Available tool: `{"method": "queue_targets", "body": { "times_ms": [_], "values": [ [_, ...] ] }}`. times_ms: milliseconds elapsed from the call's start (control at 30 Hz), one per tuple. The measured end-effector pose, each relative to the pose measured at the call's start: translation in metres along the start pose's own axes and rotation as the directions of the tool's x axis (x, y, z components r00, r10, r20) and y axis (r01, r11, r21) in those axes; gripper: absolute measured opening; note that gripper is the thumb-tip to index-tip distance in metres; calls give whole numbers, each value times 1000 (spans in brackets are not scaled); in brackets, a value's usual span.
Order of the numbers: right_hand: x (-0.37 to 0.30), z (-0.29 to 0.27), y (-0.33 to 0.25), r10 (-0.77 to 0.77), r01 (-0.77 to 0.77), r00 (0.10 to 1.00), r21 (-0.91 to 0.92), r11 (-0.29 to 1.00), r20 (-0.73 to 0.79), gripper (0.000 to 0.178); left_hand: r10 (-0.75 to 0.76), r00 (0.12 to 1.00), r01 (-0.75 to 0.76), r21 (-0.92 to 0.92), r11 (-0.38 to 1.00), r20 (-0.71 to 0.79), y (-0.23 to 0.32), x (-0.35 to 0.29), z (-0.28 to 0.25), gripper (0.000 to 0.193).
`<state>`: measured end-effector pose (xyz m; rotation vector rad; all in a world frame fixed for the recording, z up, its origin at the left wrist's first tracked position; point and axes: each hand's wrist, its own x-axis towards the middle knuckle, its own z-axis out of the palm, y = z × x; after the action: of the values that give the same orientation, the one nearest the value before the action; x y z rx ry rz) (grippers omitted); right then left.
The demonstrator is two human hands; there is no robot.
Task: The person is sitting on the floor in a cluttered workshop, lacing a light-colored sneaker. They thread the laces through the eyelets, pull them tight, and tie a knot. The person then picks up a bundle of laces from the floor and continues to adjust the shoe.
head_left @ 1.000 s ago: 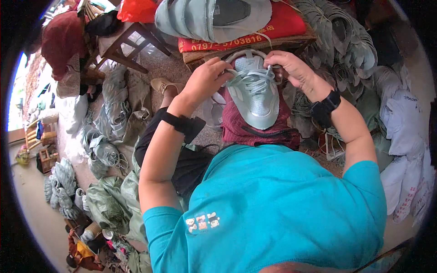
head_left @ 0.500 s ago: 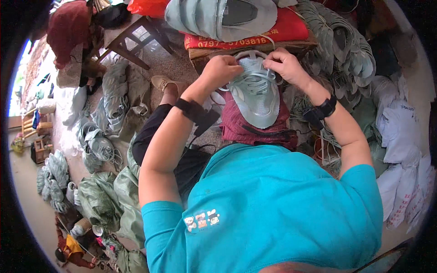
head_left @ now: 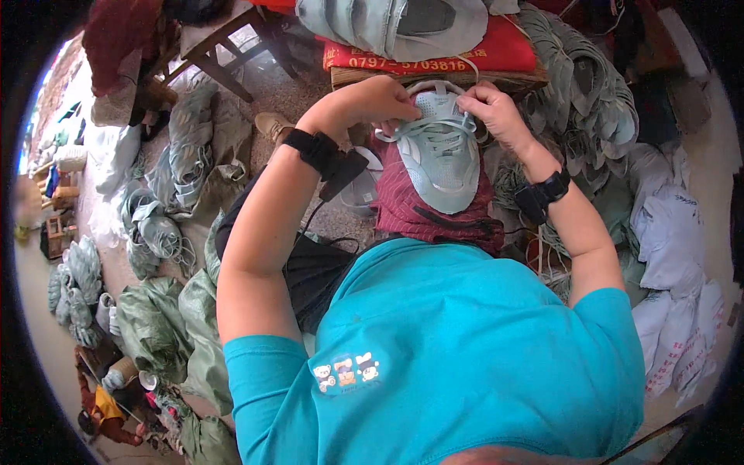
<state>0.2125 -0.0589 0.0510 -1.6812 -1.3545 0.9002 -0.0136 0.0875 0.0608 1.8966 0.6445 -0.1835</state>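
Note:
A pale grey-green sneaker upper [head_left: 443, 167] lies on maroon cloth [head_left: 399, 203] over my lap, its toe pointing toward me. A light shoelace [head_left: 442, 122] crosses its front, with a loop hanging out at the left side. My left hand [head_left: 380, 103] is closed at the left edge of the tongue, its fingertips pinching the lace; part of the grip is hidden behind the hand. Across the tongue, my right hand [head_left: 494, 115] pinches the lace by the right eyelets between thumb and forefinger. Both wrists wear black bands.
Stacked uppers [head_left: 403, 19] rest on a red-covered wooden stand [head_left: 496, 54] just ahead. Bundles of uppers [head_left: 585, 74] hang at the right, above white sacks [head_left: 674, 232]. Green sacks [head_left: 159, 325] and a wooden stool [head_left: 225, 58] are at the left. Another person [head_left: 108, 411] is at the lower left.
My left hand has turned and its fingers have come in closer to the tongue. The right hand has shifted slightly at the lace. The whole view has moved a little.

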Motion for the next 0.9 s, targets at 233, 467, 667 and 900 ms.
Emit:
{"method": "queue_targets", "body": {
  "times_ms": [233,467,667,900],
  "values": [
    [0,3,1,48,-49,999,79,996,9,25,159,987,-159,-50,986,-6,-8,-9,-1,27],
    [0,7,5,-61,61,997,5,998,-52,25,331,914,-228,379,897,-233,-11,-19,14,30],
    [-3,6,8,25,-23,999,76,997,-34,24,285,894,-91,484,871,-346,-7,-4,20,30],
    [-4,26,-17,-295,106,937,-655,748,-186,30,264,728,-275,83,958,-632,20,-7,60,28]
  ]
}}
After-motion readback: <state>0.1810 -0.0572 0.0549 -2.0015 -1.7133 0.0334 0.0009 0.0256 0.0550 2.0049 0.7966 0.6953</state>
